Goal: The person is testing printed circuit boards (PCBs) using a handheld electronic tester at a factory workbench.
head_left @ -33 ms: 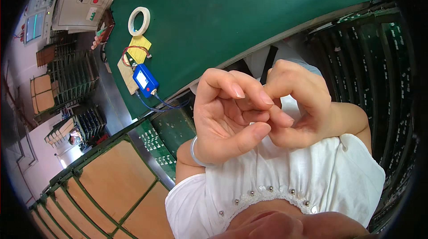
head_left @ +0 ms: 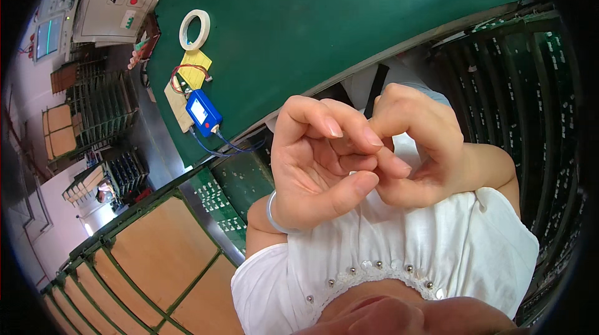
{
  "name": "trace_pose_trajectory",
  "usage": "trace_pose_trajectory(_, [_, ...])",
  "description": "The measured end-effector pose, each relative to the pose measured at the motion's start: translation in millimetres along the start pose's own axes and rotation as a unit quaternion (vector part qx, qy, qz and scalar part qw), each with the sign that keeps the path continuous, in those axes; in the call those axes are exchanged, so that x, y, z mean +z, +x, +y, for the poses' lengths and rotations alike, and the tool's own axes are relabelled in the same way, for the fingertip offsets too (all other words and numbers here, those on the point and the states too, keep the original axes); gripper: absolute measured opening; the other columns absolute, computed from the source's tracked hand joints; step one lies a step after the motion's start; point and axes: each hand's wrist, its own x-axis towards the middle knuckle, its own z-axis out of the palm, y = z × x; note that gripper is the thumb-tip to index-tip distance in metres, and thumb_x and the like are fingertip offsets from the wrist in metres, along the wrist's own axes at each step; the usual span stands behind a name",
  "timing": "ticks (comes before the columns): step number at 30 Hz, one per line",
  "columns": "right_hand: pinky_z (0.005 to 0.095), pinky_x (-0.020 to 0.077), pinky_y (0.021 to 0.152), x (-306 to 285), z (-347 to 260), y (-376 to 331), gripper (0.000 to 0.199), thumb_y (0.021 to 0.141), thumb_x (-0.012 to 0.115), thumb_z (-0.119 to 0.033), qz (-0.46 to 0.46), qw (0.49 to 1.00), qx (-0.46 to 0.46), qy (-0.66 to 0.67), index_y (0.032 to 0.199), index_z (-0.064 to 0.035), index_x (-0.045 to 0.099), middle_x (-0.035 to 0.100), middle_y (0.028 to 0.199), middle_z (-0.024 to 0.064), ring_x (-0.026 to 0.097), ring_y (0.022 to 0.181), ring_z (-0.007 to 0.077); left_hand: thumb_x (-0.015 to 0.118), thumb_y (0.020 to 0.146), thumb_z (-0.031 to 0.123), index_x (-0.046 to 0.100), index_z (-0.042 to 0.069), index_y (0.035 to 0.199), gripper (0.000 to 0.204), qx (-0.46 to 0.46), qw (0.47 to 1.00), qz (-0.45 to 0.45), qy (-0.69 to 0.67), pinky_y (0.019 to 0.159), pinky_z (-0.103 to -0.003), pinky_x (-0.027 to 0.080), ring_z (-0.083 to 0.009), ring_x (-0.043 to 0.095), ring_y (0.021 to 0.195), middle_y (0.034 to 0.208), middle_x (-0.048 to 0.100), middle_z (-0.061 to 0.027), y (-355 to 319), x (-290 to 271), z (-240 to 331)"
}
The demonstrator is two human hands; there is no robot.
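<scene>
Close in front of my white top, my two hands meet at the fingertips. My left hand [head_left: 312,166], with a pale band round its wrist, has its fingers curled over and its thumb brought toward them. A tiny white bit [head_left: 353,172] shows by the left thumb tip; its kind cannot be made out. My right hand [head_left: 424,147] is bent into a pinch, its fingertips against those of the left. Whatever lies between the right fingertips is hidden behind the left fingers.
On the green table [head_left: 312,16] lie a roll of tape [head_left: 203,41], a yellow paper [head_left: 197,63] and a blue device [head_left: 203,113] with cables. Dark racks [head_left: 499,110] stand at right, a rack with tan boards [head_left: 159,241] at lower left, and a control box [head_left: 118,7] at upper left.
</scene>
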Motion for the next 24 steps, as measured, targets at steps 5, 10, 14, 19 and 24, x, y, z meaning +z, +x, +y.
trace_pose_trajectory(5, [0.0250,0.0372,0.049,-0.9,-0.4,-0.3,0.024,0.070,0.066,-0.005,-0.003,1.000,0.008,0.006,0.090,0.0033,0.057,0.050,0.071,0.0071,0.046,0.057,0.0148,0.055,0.073,-0.019,0.034,0.009,0.106,0.048,0.002,1.000,-0.002,-0.007,0.081,-0.028,0.054,-0.0326,0.064,0.097,0.107,0.049,-0.0139,0.8,0.9,-0.6])
trace_pose_trajectory(10, [0.0247,0.0374,0.049,-1.7,0.8,0.4,0.025,0.068,0.065,-0.005,-0.003,1.000,0.008,0.005,0.090,0.0034,0.057,0.052,0.072,0.0074,0.047,0.057,0.0146,0.053,0.073,-0.020,0.034,0.009,0.106,0.048,0.000,1.000,-0.003,-0.010,0.083,-0.030,0.054,-0.0332,0.063,0.100,0.109,0.048,-0.0143,0.5,1.2,-0.3])
trace_pose_trajectory(14, [0.0245,0.0378,0.049,-2.3,0.9,0.0,0.026,0.066,0.065,-0.004,-0.003,1.000,0.019,0.008,0.091,0.0032,0.057,0.052,0.072,0.0074,0.047,0.057,0.0146,0.051,0.073,-0.020,0.033,0.008,0.108,0.049,0.004,1.000,-0.003,-0.019,0.086,-0.031,0.054,-0.0342,0.061,0.103,0.111,0.047,-0.0154,0.9,2.1,-0.9])
trace_pose_trajectory(19, [0.0242,0.0385,0.050,-3.0,0.7,0.6,0.030,0.064,0.065,-0.003,-0.007,0.999,0.037,0.016,0.092,0.0028,0.057,0.051,0.071,0.0068,0.048,0.058,0.0147,0.050,0.074,-0.021,0.033,0.008,0.110,0.049,0.000,1.000,-0.008,-0.008,0.088,-0.030,0.053,-0.0353,0.060,0.105,0.113,0.046,-0.0165,0.6,-0.5,-1.3])
trace_pose_trajectory(24, [0.0240,0.0385,0.050,-2.4,1.6,0.6,0.030,0.063,0.066,-0.003,-0.001,0.999,0.040,0.018,0.092,0.0030,0.057,0.050,0.071,0.0065,0.048,0.058,0.0144,0.050,0.074,-0.020,0.034,0.008,0.110,0.048,-0.007,1.000,-0.006,-0.010,0.090,-0.029,0.052,-0.0360,0.059,0.106,0.114,0.046,-0.0169,1.4,-0.7,-0.5])
